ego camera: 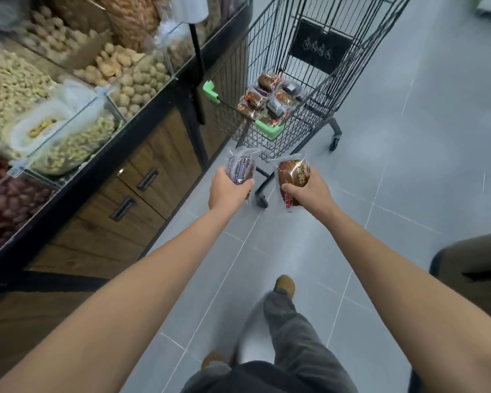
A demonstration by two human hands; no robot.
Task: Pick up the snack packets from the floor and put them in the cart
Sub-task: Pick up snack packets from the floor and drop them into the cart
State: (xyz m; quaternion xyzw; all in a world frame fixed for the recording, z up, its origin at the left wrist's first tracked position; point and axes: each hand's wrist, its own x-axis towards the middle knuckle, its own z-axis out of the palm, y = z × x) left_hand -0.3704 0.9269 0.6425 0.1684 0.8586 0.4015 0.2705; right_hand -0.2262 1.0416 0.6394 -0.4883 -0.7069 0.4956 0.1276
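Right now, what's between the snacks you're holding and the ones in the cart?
Head view: the cart's near wire wall and green corner bumper stand between the purple packet, the brown packet and the pile.

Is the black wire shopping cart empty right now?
No, the black wire shopping cart holds several clear-wrapped snack packets piled on its floor.

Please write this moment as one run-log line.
left hand: holds purple packet | right hand: holds brown packet | cart: ahead, other packets inside
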